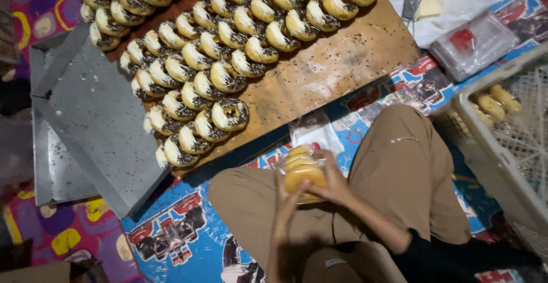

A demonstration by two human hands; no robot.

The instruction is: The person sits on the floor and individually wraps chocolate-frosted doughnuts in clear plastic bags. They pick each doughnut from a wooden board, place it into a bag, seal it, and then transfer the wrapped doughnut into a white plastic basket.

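We sit cross-legged on the patterned mat (171,231), and both our hands clasp one plain doughnut (302,174) in a clear plastic bag (317,134) over our lap: the left hand (285,200) grips from below, the right hand (334,183) pinches its side. Beyond lies the wooden board (337,66) with rows of chocolate-sprinkled doughnuts (228,114) (metal trays (97,123) to the left), a white crate (502,146) at right.
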